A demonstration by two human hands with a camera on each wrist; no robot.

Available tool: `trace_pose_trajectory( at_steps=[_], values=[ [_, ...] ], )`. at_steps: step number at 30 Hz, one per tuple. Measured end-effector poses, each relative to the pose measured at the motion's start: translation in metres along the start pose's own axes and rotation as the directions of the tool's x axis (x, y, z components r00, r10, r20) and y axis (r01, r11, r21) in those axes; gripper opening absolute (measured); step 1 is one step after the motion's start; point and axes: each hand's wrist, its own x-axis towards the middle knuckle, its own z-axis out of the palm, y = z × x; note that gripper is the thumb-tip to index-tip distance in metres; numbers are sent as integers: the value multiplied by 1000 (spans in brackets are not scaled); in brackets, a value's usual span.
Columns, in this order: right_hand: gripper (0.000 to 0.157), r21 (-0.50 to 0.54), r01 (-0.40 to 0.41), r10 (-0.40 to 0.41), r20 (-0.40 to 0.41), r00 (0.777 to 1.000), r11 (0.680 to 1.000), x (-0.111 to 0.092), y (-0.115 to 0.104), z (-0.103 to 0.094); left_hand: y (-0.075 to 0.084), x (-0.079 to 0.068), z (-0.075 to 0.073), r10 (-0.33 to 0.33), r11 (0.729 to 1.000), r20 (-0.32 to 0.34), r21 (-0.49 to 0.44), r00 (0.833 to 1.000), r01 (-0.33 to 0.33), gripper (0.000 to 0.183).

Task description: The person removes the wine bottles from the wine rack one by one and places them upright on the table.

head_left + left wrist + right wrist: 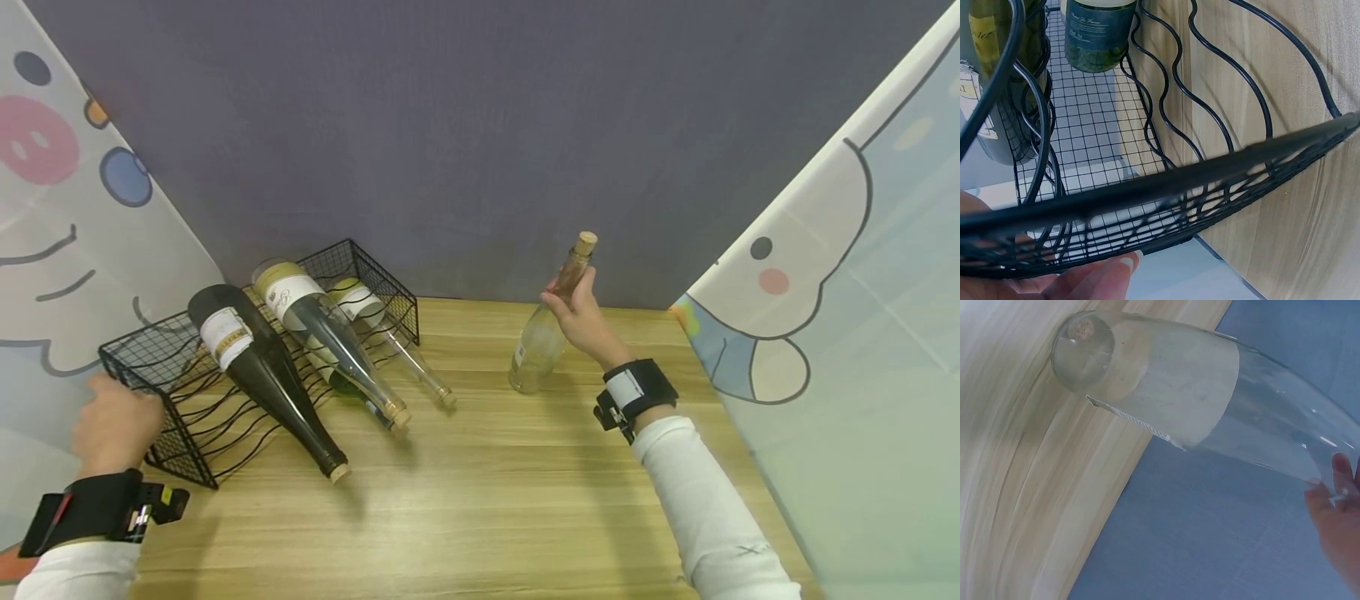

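My left hand (116,421) grips the near left end of a black wire wine rack (193,442); in the left wrist view its fingers (1100,278) curl at the mesh end panel. My right hand (583,321) holds a clear, corked glass bottle (538,346) by the neck. This bottle leans a little, its base at the tabletop; whether it touches is hard to tell. Its pale label (1194,387) shows in the right wrist view. On the rack lie a dark corked bottle (273,387), a clear one (330,333), a slimmer clear one (408,358) and, lower, a green one (341,383).
The wood-grain table (465,500) runs back to a grey-blue panel (480,150). Cartoon-printed panels stand at the left (45,250) and the right (847,333). Bottle necks stick out past the rack's front, over the table.
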Motion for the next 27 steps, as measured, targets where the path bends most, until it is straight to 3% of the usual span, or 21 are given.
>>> trace_pose_trajectory(
  at_steps=[7, 27],
  values=[
    [49, -13, 12, -12, -16, 1000, 1000, -1, 3, -3, 0, 0, 1, 4, 1000, -6, -6, 1000, -4, 63],
    [51, -71, -64, 56, -118, 991, 995, -3, 11, -28, -1, 0, 0, 13, 1000, 6, 2, 1000, -13, 63]
  ],
)
